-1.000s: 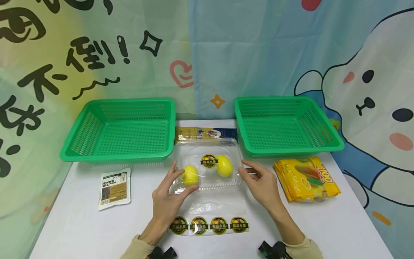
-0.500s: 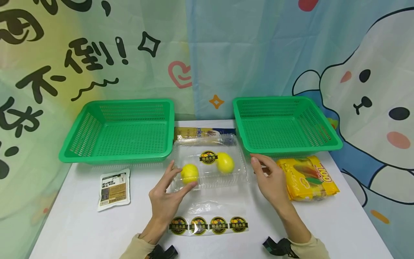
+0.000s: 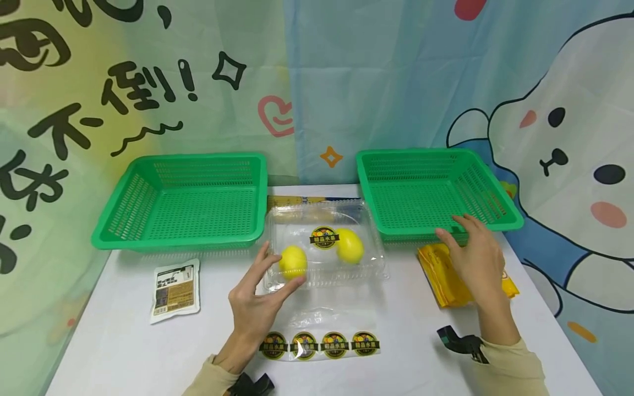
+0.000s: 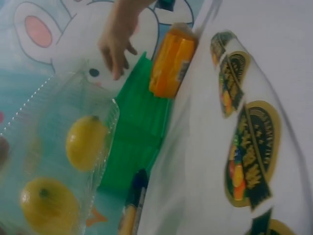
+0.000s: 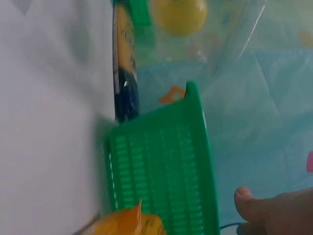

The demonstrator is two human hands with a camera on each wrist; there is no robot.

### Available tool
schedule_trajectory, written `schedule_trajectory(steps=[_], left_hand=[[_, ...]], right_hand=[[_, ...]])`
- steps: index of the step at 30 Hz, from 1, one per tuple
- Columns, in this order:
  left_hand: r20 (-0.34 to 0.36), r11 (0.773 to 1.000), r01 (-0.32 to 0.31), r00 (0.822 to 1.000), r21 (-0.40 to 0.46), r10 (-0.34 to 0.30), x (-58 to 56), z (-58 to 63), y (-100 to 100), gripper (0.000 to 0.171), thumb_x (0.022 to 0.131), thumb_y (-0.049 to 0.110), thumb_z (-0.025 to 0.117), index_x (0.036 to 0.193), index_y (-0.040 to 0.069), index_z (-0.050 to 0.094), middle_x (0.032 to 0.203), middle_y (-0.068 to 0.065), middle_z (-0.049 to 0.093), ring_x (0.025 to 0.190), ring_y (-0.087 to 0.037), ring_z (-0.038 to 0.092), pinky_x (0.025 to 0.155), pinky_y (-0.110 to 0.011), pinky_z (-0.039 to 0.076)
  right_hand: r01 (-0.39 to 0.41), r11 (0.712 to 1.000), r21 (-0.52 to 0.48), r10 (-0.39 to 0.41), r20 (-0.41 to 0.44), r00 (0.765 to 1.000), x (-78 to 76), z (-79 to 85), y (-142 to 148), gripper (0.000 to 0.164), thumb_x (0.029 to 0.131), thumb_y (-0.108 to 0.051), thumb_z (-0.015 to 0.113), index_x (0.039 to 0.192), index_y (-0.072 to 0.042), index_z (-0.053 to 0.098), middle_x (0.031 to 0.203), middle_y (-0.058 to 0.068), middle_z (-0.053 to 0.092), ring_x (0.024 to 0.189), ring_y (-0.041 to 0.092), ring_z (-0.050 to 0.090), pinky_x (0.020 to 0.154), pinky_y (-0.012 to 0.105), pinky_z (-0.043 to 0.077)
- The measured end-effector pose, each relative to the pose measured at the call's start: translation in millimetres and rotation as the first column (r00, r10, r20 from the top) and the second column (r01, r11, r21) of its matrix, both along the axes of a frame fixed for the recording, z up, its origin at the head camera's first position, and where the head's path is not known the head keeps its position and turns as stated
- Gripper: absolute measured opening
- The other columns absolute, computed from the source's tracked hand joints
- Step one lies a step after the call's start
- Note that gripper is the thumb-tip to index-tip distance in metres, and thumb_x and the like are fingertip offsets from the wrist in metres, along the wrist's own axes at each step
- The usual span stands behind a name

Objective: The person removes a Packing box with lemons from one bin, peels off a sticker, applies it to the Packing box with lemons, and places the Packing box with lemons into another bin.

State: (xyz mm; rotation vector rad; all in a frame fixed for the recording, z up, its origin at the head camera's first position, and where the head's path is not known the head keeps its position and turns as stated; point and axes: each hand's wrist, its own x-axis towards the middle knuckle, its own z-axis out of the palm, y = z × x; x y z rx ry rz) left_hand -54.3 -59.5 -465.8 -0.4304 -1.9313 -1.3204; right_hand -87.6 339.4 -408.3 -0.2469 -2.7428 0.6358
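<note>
My left hand [image 3: 255, 300] grips the left front corner of a clear plastic clamshell box [image 3: 317, 217], its thumb at the front edge. Two lemons, one on the left [image 3: 293, 263] and one on the right [image 3: 349, 246], show through the lid, which bears a round fruit sticker [image 3: 324, 237]. The left wrist view shows the box raised off the tabletop, with a lemon [image 4: 87, 143] inside. My right hand [image 3: 475, 256] is over a yellow packet [image 3: 441, 280] and the right basket's front rim, thumb and fingers spread with nothing between them. It hides much of the packet.
Two green baskets stand at the back, one left [image 3: 198, 242] and one right [image 3: 406, 228]. Between them a long gold-and-blue packet [image 3: 297, 200] lies partly behind the box. A small white-and-brown pouch [image 3: 174, 290] is at left. A clear bag with several fruit logos [image 3: 319, 345] lies in front.
My right hand has left the right side of the box and moved right, over the yellow packet. The box, still in my left hand, has shifted slightly back and right.
</note>
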Motion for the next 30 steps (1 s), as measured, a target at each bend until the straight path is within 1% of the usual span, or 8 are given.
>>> schedule_trajectory(steps=[3, 9, 15, 18, 22, 25, 28, 30], left_hand=[[-0.006, 1.000, 0.006, 1.000, 0.002, -0.006, -2.7, 5.7, 1, 0.054, 0.081, 0.042, 0.089, 0.114, 0.002, 0.076, 0.137, -0.027, 0.065, 0.128, -0.042, 0.064, 0.108, -0.029, 0.050], [-0.003, 1.000, 0.009, 1.000, 0.013, -0.009, -11.7, 17.5, 5, 0.053, 0.079, 0.040, 0.092, 0.113, 0.002, 0.077, 0.139, -0.026, 0.065, 0.130, -0.040, 0.064, 0.109, -0.029, 0.049], [0.023, 1.000, 0.003, 1.000, 0.017, -0.003, -24.5, 29.9, 14, 0.051, 0.069, 0.020, 0.099, 0.112, 0.002, 0.076, 0.138, -0.021, 0.067, 0.133, -0.035, 0.063, 0.107, -0.029, 0.050], [0.047, 0.999, 0.015, 0.999, 0.041, -0.017, -31.7, 36.8, 19, 0.051, 0.067, 0.014, 0.099, 0.111, 0.002, 0.077, 0.131, -0.019, 0.072, 0.134, -0.035, 0.062, 0.106, -0.031, 0.051], [0.074, 0.998, 0.034, 0.997, 0.062, -0.038, -40.9, 47.1, 27, 0.049, 0.070, 0.016, 0.099, 0.112, 0.002, 0.077, 0.125, -0.016, 0.075, 0.138, -0.030, 0.060, 0.106, -0.035, 0.052], [0.068, 0.997, 0.040, 0.997, 0.066, -0.045, -47.1, 53.2, 34, 0.050, 0.071, 0.019, 0.099, 0.112, 0.002, 0.076, 0.133, -0.017, 0.072, 0.138, -0.027, 0.060, 0.105, -0.038, 0.054], [0.059, 0.996, 0.043, 0.997, 0.074, -0.048, -53.6, 57.5, 41, 0.050, 0.071, 0.020, 0.099, 0.112, 0.003, 0.077, 0.136, -0.016, 0.070, 0.137, -0.026, 0.060, 0.104, -0.040, 0.055], [0.060, 0.996, 0.051, 0.997, 0.077, -0.056, -57.8, 59.7, 46, 0.050, 0.072, 0.022, 0.098, 0.113, 0.003, 0.077, 0.135, -0.017, 0.071, 0.138, -0.026, 0.060, 0.104, -0.041, 0.055]], right_hand=[[0.002, 1.000, 0.026, -0.002, 0.014, 1.000, -0.4, -2.8, 8, 0.054, 0.103, -0.039, 0.067, 0.141, 0.000, 0.062, 0.151, 0.031, 0.051, 0.135, 0.059, 0.047, 0.101, 0.074, 0.043], [0.007, 0.999, 0.044, -0.006, -0.015, 1.000, -1.7, -10.1, 13, 0.044, 0.100, -0.033, 0.074, 0.129, 0.001, 0.070, 0.142, 0.030, 0.059, 0.128, 0.057, 0.053, 0.095, 0.072, 0.047], [0.021, 0.998, 0.054, -0.018, -0.044, 0.999, -2.2, -16.0, 14, 0.042, 0.097, -0.031, 0.077, 0.126, -0.001, 0.072, 0.140, 0.028, 0.062, 0.126, 0.055, 0.055, 0.088, 0.070, 0.050], [0.028, 0.998, 0.051, -0.025, -0.052, 0.998, -1.7, -16.6, 14, 0.041, 0.096, -0.030, 0.078, 0.125, -0.002, 0.073, 0.138, 0.027, 0.063, 0.125, 0.055, 0.056, 0.087, 0.070, 0.051], [0.030, 0.999, 0.042, -0.027, -0.069, 0.997, -2.5, -16.3, 14, 0.040, 0.095, -0.030, 0.079, 0.123, -0.001, 0.074, 0.137, 0.027, 0.064, 0.125, 0.055, 0.057, 0.088, 0.070, 0.050], [0.037, 0.999, 0.038, -0.034, -0.073, 0.997, -3.2, -15.6, 14, 0.040, 0.095, -0.029, 0.080, 0.123, -0.001, 0.074, 0.136, 0.027, 0.065, 0.125, 0.054, 0.057, 0.089, 0.070, 0.050], [0.046, 0.998, 0.035, -0.043, -0.067, 0.997, -3.6, -15.3, 13, 0.040, 0.095, -0.029, 0.079, 0.123, -0.002, 0.074, 0.138, 0.027, 0.064, 0.127, 0.054, 0.056, 0.090, 0.070, 0.050], [0.049, 0.998, 0.035, -0.047, -0.062, 0.997, -3.7, -15.1, 12, 0.040, 0.096, -0.030, 0.079, 0.124, -0.002, 0.074, 0.138, 0.026, 0.064, 0.127, 0.053, 0.056, 0.093, 0.070, 0.049]])
